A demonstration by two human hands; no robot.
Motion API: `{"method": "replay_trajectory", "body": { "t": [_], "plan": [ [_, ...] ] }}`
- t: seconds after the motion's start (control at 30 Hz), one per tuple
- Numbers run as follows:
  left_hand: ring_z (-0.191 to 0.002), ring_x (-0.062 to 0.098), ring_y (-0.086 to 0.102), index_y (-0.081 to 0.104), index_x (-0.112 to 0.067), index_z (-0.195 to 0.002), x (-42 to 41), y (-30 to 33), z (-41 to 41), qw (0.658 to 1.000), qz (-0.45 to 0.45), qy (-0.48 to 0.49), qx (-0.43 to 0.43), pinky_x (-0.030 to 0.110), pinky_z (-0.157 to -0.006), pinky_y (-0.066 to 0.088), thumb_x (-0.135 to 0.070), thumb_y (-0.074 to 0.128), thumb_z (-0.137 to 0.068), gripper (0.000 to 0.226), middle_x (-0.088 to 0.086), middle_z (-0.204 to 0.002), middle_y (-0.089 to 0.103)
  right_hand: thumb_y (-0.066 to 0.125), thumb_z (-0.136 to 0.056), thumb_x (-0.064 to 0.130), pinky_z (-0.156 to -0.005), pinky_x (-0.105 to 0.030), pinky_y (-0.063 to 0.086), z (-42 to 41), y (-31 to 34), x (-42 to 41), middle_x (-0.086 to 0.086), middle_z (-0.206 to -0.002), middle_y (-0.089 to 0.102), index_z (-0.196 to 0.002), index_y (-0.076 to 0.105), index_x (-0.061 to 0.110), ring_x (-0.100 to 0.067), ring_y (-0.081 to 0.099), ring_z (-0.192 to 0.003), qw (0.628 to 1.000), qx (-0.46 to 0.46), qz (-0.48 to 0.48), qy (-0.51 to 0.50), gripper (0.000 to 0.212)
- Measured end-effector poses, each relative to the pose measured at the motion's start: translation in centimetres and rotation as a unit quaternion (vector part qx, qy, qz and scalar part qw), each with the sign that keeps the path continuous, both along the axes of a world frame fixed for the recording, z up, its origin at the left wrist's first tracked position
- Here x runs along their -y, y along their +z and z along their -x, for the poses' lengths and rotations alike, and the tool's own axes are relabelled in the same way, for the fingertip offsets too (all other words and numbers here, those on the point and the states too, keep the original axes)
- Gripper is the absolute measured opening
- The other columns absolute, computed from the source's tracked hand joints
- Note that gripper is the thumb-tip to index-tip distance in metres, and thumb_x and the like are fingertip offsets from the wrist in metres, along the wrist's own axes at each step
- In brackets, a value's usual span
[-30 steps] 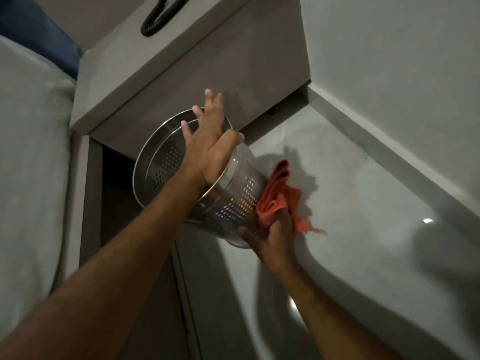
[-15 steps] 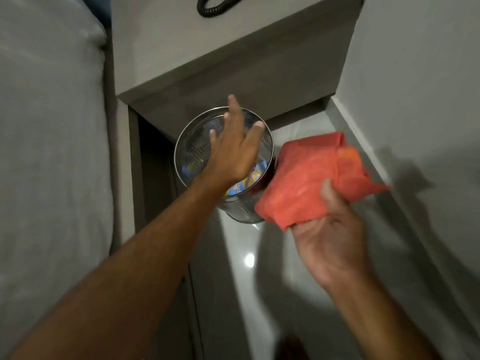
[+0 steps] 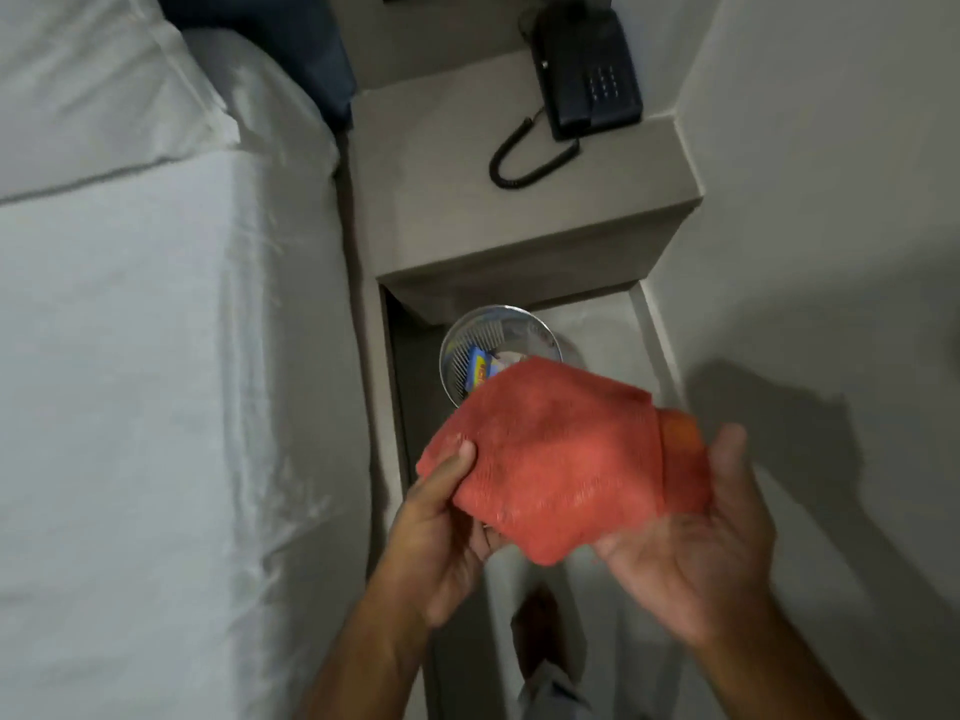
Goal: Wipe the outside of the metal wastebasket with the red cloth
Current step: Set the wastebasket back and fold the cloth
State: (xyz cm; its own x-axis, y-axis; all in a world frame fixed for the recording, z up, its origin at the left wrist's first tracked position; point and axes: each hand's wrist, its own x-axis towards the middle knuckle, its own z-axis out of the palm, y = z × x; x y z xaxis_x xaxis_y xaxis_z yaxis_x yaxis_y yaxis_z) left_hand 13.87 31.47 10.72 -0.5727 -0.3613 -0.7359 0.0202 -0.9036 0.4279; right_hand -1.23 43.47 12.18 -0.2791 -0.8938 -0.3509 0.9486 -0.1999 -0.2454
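Observation:
The red cloth (image 3: 558, 459) is spread between both hands well above the floor. My left hand (image 3: 441, 532) pinches its left edge with the thumb on top. My right hand (image 3: 696, 543) holds the right side from beneath. The metal wastebasket (image 3: 470, 340) stands upright on the floor under the front edge of the nightstand, its perforated wall and some blue litter inside showing. The cloth hides its near half. Neither hand touches the basket.
A grey nightstand (image 3: 467, 163) with a dark phone (image 3: 584, 75) and coiled cord stands beyond the basket. A bed (image 3: 156, 356) with white sheets fills the left side. A white wall (image 3: 831, 200) closes in on the right. My foot (image 3: 540, 631) shows on the floor below.
My left hand has left the basket rim and taken hold of the cloth. The basket now stands upright on the floor. My view has risen and pulled back.

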Motion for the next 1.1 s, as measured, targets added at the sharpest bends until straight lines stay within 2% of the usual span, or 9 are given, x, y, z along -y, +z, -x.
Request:
{"method": "replay_trajectory", "body": {
  "t": [0.1, 0.17, 0.27, 0.47, 0.53, 0.63, 0.8, 0.97, 1.1],
  "plan": [
    [-0.097, 0.033, 0.075, 0.063, -0.003, -0.127, 3.0, 3.1, -1.0, 0.998, 0.047, 0.024, -0.025, 0.044, -0.071, 0.063, -0.004, 0.074, -0.070, 0.058, 0.020, -0.116, 0.073, 0.041, -0.110, 0.041, -0.126, -0.058, 0.004, 2.3, 2.2, 0.0, -0.033, -0.163, 0.029, -0.157, 0.022, -0.008, -0.045, 0.026, -0.154, 0.997, -0.005, -0.041, 0.067, 0.070],
    [-0.098, 0.034, 0.074, 0.068, -0.004, -0.119, 4.9, 4.4, -1.4, 0.995, 0.087, 0.000, -0.049, 0.046, -0.075, 0.062, 0.004, 0.074, -0.067, 0.054, 0.019, -0.113, 0.074, 0.044, -0.109, 0.043, -0.124, -0.064, 0.023, 3.5, 1.7, 0.4, -0.028, -0.162, 0.037, -0.158, 0.027, 0.000, -0.041, 0.035, -0.151, 0.991, -0.061, -0.072, 0.091, 0.067],
    [-0.092, 0.033, 0.072, 0.072, -0.008, -0.107, 6.9, 4.7, -1.7, 0.990, 0.119, -0.032, -0.065, 0.053, -0.083, 0.059, 0.003, 0.075, -0.063, 0.046, 0.016, -0.100, 0.072, 0.072, -0.087, 0.060, -0.095, -0.048, 0.058, 5.0, 2.2, 1.9, -0.011, -0.137, 0.070, -0.141, 0.061, 0.022, -0.033, 0.066, -0.128, 0.933, -0.284, -0.140, 0.170, 0.067],
    [-0.096, 0.025, 0.072, 0.074, -0.018, -0.107, 10.5, 5.0, 1.6, 0.983, 0.147, -0.090, 0.069, 0.062, -0.099, 0.049, -0.032, 0.089, -0.060, 0.051, 0.011, -0.106, 0.074, 0.083, -0.083, 0.039, -0.070, -0.022, 0.060, 7.9, 1.7, 6.1, -0.005, -0.099, 0.082, -0.111, 0.078, 0.022, -0.019, 0.079, -0.093, 0.874, -0.410, -0.238, 0.109, 0.034],
    [-0.104, 0.025, 0.071, 0.074, -0.019, -0.109, 11.8, 5.2, 3.0, 0.982, 0.134, -0.095, 0.098, 0.063, -0.098, 0.050, -0.029, 0.084, -0.069, 0.043, 0.009, -0.111, 0.074, 0.076, -0.087, 0.022, -0.071, -0.019, 0.059, 8.9, 1.6, 7.7, -0.004, -0.098, 0.083, -0.105, 0.080, 0.027, -0.015, 0.079, -0.092, 0.862, -0.421, -0.266, 0.092, 0.020],
    [-0.105, 0.035, 0.072, 0.076, -0.013, -0.106, 15.1, 4.6, 6.5, 0.990, 0.085, -0.059, 0.098, 0.060, -0.088, 0.057, -0.012, 0.075, -0.080, 0.026, 0.016, -0.112, 0.075, 0.066, -0.093, 0.000, -0.064, -0.013, 0.056, 12.2, 2.2, 11.5, 0.006, -0.090, 0.083, -0.093, 0.081, 0.034, -0.005, 0.077, -0.082, 0.857, -0.404, -0.300, 0.114, 0.038],
    [-0.093, 0.031, 0.076, 0.079, -0.003, -0.094, 21.5, 3.2, 12.3, 0.991, 0.102, -0.001, 0.081, 0.044, -0.088, 0.059, -0.005, 0.069, -0.076, 0.021, 0.022, -0.101, 0.076, 0.058, -0.093, 0.004, -0.051, -0.030, 0.052, 18.6, 1.9, 19.7, 0.007, -0.052, 0.071, -0.082, 0.067, 0.018, -0.004, 0.067, -0.043, 0.891, -0.226, -0.344, 0.193, 0.020],
    [-0.083, 0.019, 0.076, 0.080, -0.007, -0.085, 27.7, 0.9, 15.7, 0.983, 0.149, 0.083, 0.065, 0.028, -0.075, 0.064, -0.009, 0.073, -0.073, 0.014, 0.012, -0.093, 0.078, 0.059, -0.092, 0.005, -0.095, -0.049, 0.052, 21.9, 0.3, 28.0, -0.002, -0.069, 0.077, -0.091, 0.067, 0.013, -0.020, 0.068, -0.088, 0.921, -0.162, -0.331, 0.124, 0.011],
    [-0.090, 0.021, 0.073, 0.070, -0.007, -0.095, 32.1, -1.8, 16.4, 0.984, 0.134, 0.118, 0.025, 0.042, -0.091, 0.060, -0.003, 0.066, -0.078, 0.018, 0.009, -0.096, 0.076, 0.063, -0.087, -0.006, -0.103, -0.047, 0.056, 21.8, -3.1, 32.7, -0.013, -0.091, 0.077, -0.093, 0.072, 0.002, -0.018, 0.073, -0.089, 0.904, -0.261, -0.330, 0.077, 0.014]
  ]
}}
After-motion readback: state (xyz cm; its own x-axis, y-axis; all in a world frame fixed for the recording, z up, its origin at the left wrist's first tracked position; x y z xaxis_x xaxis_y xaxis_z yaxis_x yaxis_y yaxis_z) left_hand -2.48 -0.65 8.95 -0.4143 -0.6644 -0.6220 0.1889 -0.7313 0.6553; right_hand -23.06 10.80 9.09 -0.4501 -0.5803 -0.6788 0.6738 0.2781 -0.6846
